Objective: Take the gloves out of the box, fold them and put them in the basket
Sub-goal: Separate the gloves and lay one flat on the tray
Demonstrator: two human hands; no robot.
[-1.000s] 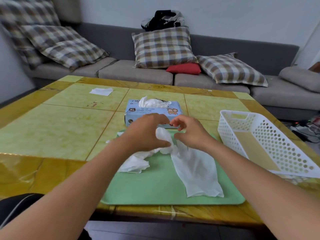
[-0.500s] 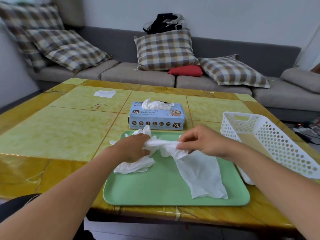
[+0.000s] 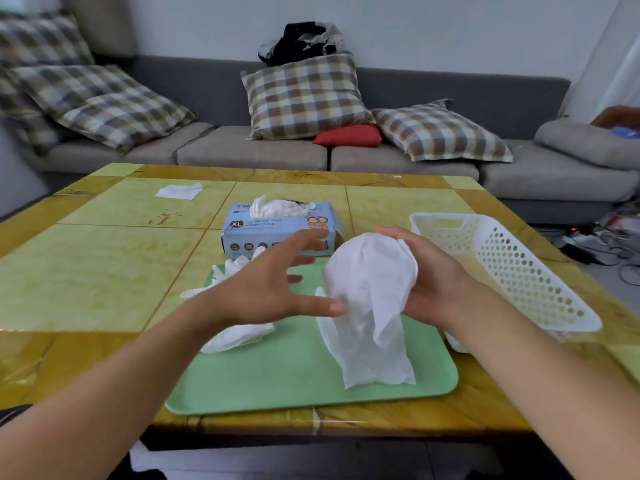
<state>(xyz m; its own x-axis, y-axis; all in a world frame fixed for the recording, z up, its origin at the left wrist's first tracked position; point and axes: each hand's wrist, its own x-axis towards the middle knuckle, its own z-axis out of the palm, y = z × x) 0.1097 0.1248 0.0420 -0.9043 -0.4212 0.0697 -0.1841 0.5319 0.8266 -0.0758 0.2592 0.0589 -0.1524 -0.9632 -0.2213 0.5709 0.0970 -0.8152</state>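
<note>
Lifting off the tray (image 3: pixel 263 386), the right hand (image 3: pixel 429 282) now holds a white glove (image 3: pixel 370 289) up in the air, where half a second ago both hands pinched it low over the tray; the left hand (image 3: pixel 273 285) has let go and spread wide, its fingers straight and holding nothing, only the thumb tip at the glove's near left edge. The right hand's fingers are curled behind and over the bunched top of the glove, which drapes across the palm side of that hand. The glove's long axis runs roughly up and down, its rounded bunched end uppermost and its loose end hanging down toward the tray. Whether this hanging end joins the flat white piece (image 3: pixel 374 362) lying on the tray below it, I cannot tell. A crumpled glove (image 3: pixel 239 336) lies on the tray's left part, partly under the left hand and wrist, as before. Just beyond the tray's far edge stands the blue box (image 3: pixel 263 230), with white gloves (image 3: pixel 277 207) sticking out of its top slot. The white basket (image 3: pixel 540 282) sits just right of the tray, holding no gloves that I can see. A white scrap (image 3: pixel 178 191) lies on the worktop (image 3: pixel 86 271) well beyond the tray to the left
</note>
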